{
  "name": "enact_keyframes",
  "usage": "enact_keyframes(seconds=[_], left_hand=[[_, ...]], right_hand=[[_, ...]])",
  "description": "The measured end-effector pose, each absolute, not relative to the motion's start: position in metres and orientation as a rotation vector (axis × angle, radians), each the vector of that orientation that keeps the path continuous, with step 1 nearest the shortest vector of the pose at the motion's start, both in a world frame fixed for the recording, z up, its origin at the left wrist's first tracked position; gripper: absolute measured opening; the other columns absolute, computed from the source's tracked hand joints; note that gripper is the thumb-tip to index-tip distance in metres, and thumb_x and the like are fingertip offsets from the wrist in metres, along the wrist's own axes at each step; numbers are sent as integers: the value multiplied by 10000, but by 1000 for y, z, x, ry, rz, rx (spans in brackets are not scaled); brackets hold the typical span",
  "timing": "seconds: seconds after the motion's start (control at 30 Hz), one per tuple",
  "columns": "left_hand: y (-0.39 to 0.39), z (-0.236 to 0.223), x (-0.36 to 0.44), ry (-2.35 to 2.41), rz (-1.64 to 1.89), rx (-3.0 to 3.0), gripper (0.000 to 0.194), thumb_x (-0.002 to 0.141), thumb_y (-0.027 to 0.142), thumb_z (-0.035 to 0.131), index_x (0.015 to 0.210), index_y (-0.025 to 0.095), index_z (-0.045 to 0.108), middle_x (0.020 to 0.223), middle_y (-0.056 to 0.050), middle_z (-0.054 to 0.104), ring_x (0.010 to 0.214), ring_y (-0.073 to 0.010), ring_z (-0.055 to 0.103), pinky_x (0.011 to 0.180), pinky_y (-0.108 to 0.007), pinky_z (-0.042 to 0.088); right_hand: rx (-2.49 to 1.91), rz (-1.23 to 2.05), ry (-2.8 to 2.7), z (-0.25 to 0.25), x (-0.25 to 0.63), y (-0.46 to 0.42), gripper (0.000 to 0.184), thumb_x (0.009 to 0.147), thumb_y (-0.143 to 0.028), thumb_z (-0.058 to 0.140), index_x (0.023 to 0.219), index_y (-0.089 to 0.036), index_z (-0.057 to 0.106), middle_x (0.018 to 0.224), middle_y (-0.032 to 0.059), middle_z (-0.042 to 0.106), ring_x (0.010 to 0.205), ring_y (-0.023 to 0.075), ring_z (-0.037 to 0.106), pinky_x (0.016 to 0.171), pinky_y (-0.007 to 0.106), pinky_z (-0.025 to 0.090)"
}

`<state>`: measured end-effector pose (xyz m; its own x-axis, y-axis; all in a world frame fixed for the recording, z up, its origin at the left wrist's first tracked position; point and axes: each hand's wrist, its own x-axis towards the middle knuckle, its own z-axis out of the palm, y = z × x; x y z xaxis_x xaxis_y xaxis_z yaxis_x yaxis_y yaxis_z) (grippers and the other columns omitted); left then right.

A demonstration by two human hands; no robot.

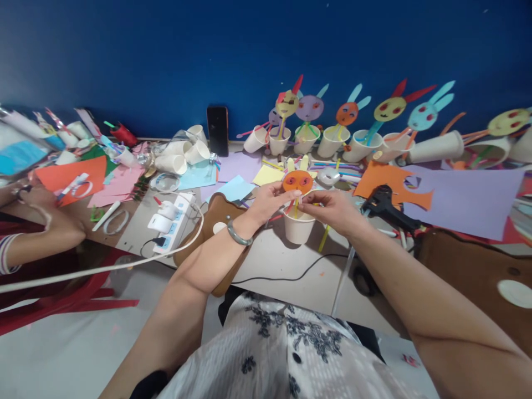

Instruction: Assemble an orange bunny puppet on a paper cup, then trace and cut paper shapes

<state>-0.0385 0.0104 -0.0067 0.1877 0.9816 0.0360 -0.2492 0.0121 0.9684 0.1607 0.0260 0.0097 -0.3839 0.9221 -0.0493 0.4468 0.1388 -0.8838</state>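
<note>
An orange paper rabbit face (297,182) with pale yellow ears is above a white paper cup (300,229), in front of me. My left hand (270,202) grips the face's lower left edge between thumb and fingers. On the other side, my right hand (334,210) is closed in a pinch at the yellow pipe cleaner (296,209) under the face, just over the cup's rim. The exact contact of those fingertips is partly hidden. A black glue gun (388,208) lies to the right of my right hand.
Finished-looking paper rabbits in cups (332,143) line the blue wall. A phone (218,131) leans there too. At left are a power strip (178,224), a white cable (137,267) and another person's arm (50,233). Purple paper (465,194) lies at right.
</note>
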Motion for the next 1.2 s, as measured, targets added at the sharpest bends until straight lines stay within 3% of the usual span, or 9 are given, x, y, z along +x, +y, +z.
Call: enact_keyframes(seconds=[0.13, 0.4, 0.63, 0.73, 0.83, 0.97, 1.2], left_hand=[[9, -4, -37, 903, 1214, 1099, 593, 633, 660, 971, 847, 149, 760, 829, -15, 749, 799, -130, 646, 848, -309, 531], [9, -7, -37, 850, 1215, 1133, 536, 710, 639, 938, 846, 168, 721, 744, 21, 690, 723, -111, 616, 785, -292, 528], [11, -11, -37, 862, 1204, 1144, 586, 676, 670, 950, 911, 166, 766, 881, -19, 756, 829, -137, 665, 854, -318, 549], [10, -12, -38, 864, 1153, 1134, 601, 693, 675, 945, 940, 160, 762, 850, -20, 738, 780, -132, 639, 794, -309, 528], [10, -9, -39, 859, 1118, 1170, 602, 702, 664, 948, 972, 156, 771, 830, -18, 729, 745, -126, 622, 779, -310, 515], [10, -7, -39, 836, 1155, 1170, 610, 675, 633, 974, 989, 147, 779, 956, -55, 778, 902, -168, 690, 911, -345, 544], [8, -8, -39, 881, 1197, 1213, 541, 718, 640, 939, 883, 155, 765, 866, -26, 732, 832, -143, 657, 857, -319, 533]], right_hand=[[-1277, 1221, -1887, 8, 158, 24, 557, 721, -782, 803, 738, -230, 726, 754, 58, 730, 703, 219, 636, 644, 356, 484], [-1234, 1246, -1861, 7, 155, 21, 578, 704, -783, 827, 710, -220, 697, 671, 27, 650, 620, 167, 529, 587, 325, 401], [-1234, 1235, -1883, 7, 154, 21, 598, 754, -813, 773, 739, -217, 727, 654, 20, 620, 618, 165, 506, 586, 327, 372], [-1264, 1198, -1877, 10, 155, 20, 591, 779, -806, 761, 707, -223, 693, 625, 14, 586, 615, 168, 506, 588, 328, 378], [-1305, 1126, -1889, 13, 158, 20, 596, 795, -813, 744, 715, -224, 701, 684, 29, 641, 653, 183, 548, 617, 334, 413], [-1313, 1101, -1930, 15, 161, 23, 588, 790, -810, 743, 759, -222, 748, 790, 54, 738, 741, 221, 636, 687, 352, 484], [-1237, 1118, -1967, 11, 159, 24, 524, 778, -757, 771, 763, -233, 775, 822, 67, 778, 797, 249, 677, 718, 370, 507]])
